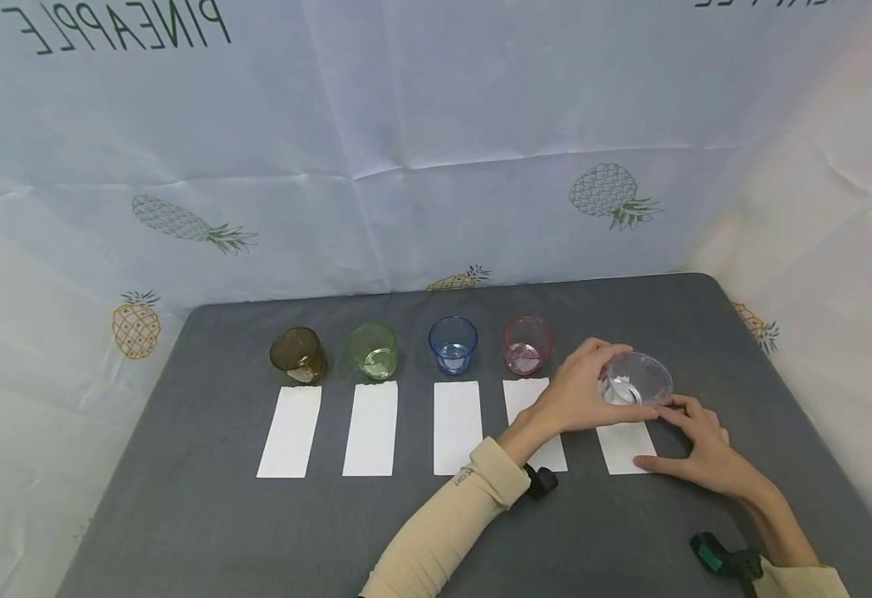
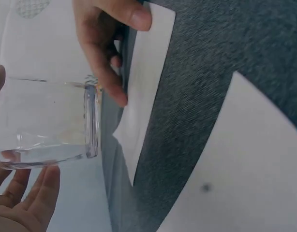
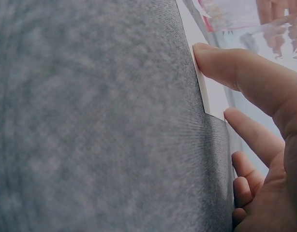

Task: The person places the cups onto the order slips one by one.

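Left sleeve (image 1: 447,527), grip (image 1: 584,392) around clear glass (image 1: 638,378)

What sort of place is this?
Probably a staged recording corner: pineapple-print cloth hangs behind and beside a grey table, where tinted cups stand in a row.

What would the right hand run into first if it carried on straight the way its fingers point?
Probably the clear glass or the left hand holding it, just ahead of the right hand in the head view. Depth is unclear: the glass looks raised, so the fingers might slip beneath it.
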The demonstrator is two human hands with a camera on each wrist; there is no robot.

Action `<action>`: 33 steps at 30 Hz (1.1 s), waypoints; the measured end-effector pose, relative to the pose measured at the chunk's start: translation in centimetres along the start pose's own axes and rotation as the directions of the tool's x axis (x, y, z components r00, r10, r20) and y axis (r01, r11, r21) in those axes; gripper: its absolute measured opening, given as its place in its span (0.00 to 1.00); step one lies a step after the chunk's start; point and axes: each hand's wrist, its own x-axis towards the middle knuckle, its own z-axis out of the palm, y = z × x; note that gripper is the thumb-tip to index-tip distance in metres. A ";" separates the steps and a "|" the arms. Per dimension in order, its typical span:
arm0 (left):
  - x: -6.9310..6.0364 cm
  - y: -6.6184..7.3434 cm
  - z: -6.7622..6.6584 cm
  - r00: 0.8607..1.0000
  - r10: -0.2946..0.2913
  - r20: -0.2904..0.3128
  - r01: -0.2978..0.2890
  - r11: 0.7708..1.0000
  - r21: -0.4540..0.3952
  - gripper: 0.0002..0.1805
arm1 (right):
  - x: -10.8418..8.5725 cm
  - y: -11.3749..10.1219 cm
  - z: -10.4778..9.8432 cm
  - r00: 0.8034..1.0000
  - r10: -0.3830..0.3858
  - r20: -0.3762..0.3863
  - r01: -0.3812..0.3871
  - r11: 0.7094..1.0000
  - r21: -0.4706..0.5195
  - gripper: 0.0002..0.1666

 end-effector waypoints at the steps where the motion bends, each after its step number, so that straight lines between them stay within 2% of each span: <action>1: -0.1 0.0 0.2 1.000 -0.003 0.004 0.003 1.000 0.002 0.46 | 0.0 0.0 0.0 1.000 0.007 0.004 -0.007 1.000 -0.004 0.51; 8: -0.6 0.0 0.7 0.999 -0.028 0.018 0.028 0.999 -0.017 0.46 | 0.1 0.1 -0.1 1.000 0.009 0.017 -0.009 1.000 -0.007 0.50; 18: -1.3 0.1 1.4 0.999 -0.026 0.025 0.027 0.999 -0.037 0.46 | 0.1 -0.1 -0.2 1.000 0.003 0.008 -0.003 1.000 0.016 0.45; 33: -1.8 -0.1 2.3 1.000 -0.012 0.006 0.012 0.999 0.050 0.46 | 0.0 0.0 -0.3 1.000 -0.019 0.014 0.019 0.999 0.032 0.45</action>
